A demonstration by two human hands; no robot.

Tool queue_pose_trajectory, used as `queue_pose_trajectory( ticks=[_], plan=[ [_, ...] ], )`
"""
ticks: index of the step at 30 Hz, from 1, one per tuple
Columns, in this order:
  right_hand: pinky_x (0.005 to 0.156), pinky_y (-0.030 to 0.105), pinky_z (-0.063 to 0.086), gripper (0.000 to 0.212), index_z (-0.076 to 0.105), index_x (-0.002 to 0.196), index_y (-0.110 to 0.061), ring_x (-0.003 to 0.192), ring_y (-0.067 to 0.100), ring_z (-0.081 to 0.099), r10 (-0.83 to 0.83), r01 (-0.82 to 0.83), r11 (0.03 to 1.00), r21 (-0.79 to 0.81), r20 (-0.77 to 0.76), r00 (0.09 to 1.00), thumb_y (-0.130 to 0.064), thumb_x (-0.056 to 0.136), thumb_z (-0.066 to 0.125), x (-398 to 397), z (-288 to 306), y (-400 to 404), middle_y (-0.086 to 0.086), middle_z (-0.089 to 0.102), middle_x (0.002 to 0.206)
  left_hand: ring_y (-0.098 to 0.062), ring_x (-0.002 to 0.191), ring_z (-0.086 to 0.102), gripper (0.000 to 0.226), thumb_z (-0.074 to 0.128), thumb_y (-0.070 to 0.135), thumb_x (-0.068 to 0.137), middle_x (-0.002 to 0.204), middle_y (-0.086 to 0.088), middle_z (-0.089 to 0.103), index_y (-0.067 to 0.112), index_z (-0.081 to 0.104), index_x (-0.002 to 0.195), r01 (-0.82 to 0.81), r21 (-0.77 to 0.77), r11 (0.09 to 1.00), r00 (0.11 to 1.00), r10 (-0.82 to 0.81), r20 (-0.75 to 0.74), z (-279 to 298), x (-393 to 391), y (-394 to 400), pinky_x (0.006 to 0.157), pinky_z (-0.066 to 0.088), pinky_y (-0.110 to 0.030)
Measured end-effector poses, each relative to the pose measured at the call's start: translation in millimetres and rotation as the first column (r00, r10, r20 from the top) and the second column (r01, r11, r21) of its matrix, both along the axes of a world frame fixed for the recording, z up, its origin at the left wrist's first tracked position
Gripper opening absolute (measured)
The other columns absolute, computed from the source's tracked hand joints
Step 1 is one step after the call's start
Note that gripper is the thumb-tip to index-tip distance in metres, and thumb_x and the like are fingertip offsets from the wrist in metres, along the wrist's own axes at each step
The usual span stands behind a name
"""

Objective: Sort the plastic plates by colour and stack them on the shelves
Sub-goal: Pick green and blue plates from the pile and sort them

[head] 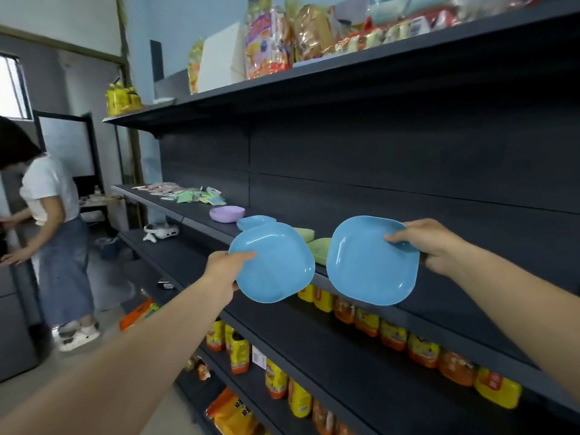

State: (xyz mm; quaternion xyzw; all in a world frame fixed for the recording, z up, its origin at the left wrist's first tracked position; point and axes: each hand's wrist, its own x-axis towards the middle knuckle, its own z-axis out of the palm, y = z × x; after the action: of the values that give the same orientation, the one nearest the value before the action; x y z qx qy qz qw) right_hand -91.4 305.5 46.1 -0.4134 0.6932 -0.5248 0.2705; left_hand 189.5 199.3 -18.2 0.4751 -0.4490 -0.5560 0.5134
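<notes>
My left hand (224, 271) pinches the left rim of a blue plate (274, 265), thumb on top. My right hand (430, 243) holds a second blue plate (370, 262) by its upper right rim. Both plates are tilted toward me in front of the dark middle shelf (439, 293). On that shelf behind them lie another blue plate (255, 221), a purple plate (226, 213) further left, and two green plates (320, 248), partly hidden by the held ones.
Pastel packets (188, 194) lie at the shelf's far left. Snack bags (282, 39) fill the top shelf, yellow and orange packs (392, 334) the lower ones. A white headset (160, 232) sits on a lower shelf. A person (50, 221) stands at the left.
</notes>
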Motion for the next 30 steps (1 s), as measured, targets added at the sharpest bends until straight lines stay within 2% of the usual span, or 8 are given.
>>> queue_pose_trajectory(
  ticks=[5,9,13,17,21,26,30],
  plan=[
    [0.081,0.038,0.052,0.016,0.067,0.1,-0.005,0.091,0.029,0.065,0.023,-0.019,0.996,-0.093,0.049,0.999,-0.001,0.085,0.066,33,2,-96,0.013,0.069,0.1,-0.035,0.098,0.064,0.027,0.067,0.005,0.082,0.107,-0.016,0.065,0.0,0.059,0.106,-0.001,-0.038,0.999,0.998,0.003,0.06,9,29,-82,0.08,0.054,-0.042],
    [0.08,0.038,0.05,0.016,0.069,0.099,-0.003,0.084,0.026,0.063,0.054,-0.052,0.99,-0.134,0.012,0.998,-0.002,0.084,0.066,47,6,-179,0.012,0.069,0.095,-0.037,0.1,0.063,0.011,0.064,0.002,0.081,0.109,-0.019,0.064,0.004,0.057,0.089,0.0,-0.056,0.998,0.996,0.005,0.093,21,42,-167,0.083,0.052,-0.044],
    [0.071,0.036,0.05,0.013,0.07,0.097,-0.004,0.079,0.024,0.064,0.069,-0.075,0.984,-0.159,-0.043,0.997,-0.004,0.084,0.067,44,20,-260,0.01,0.07,0.091,-0.038,0.1,0.062,0.018,0.063,-0.001,0.082,0.11,-0.019,0.063,0.0,0.058,0.1,-0.002,-0.075,0.997,0.99,0.013,0.137,37,45,-254,0.08,0.053,-0.045],
    [0.071,0.035,0.051,0.016,0.069,0.1,-0.003,0.079,0.023,0.063,0.05,-0.056,0.982,-0.182,-0.034,0.998,-0.004,0.084,0.067,37,26,-328,0.009,0.069,0.09,-0.035,0.094,0.064,0.01,0.067,-0.001,0.081,0.102,-0.016,0.065,0.005,0.061,0.085,0.026,-0.097,0.995,0.986,-0.01,0.164,44,38,-330,0.078,0.053,-0.044],
    [0.071,0.035,0.052,0.017,0.069,0.1,-0.003,0.083,0.024,0.065,0.018,-0.022,0.99,-0.14,-0.025,1.0,-0.005,0.084,0.067,32,20,-373,0.011,0.07,0.094,-0.034,0.091,0.065,0.019,0.073,0.001,0.078,0.099,-0.015,0.067,0.003,0.064,0.094,0.103,-0.076,0.992,0.975,-0.085,0.206,35,21,-385,0.079,0.054,-0.042],
    [0.07,0.032,0.051,0.015,0.07,0.098,-0.005,0.084,0.023,0.066,-0.072,0.068,0.992,-0.102,-0.027,0.997,-0.004,0.084,0.066,25,10,-410,0.01,0.071,0.096,-0.035,0.097,0.064,0.025,0.075,0.006,0.077,0.099,-0.015,0.067,0.002,0.066,0.101,0.223,-0.045,0.974,0.936,-0.201,0.288,18,-9,-455,0.091,0.052,-0.044],
    [0.07,0.031,0.051,0.015,0.071,0.098,-0.005,0.083,0.023,0.068,-0.147,0.145,0.987,-0.067,-0.024,0.989,-0.004,0.083,0.067,25,3,-427,0.009,0.073,0.094,-0.032,0.09,0.065,0.018,0.076,0.008,0.077,0.099,-0.015,0.068,0.004,0.066,0.092,0.344,-0.015,0.939,0.874,-0.315,0.371,4,-25,-505,0.082,0.052,-0.037]
  ],
)
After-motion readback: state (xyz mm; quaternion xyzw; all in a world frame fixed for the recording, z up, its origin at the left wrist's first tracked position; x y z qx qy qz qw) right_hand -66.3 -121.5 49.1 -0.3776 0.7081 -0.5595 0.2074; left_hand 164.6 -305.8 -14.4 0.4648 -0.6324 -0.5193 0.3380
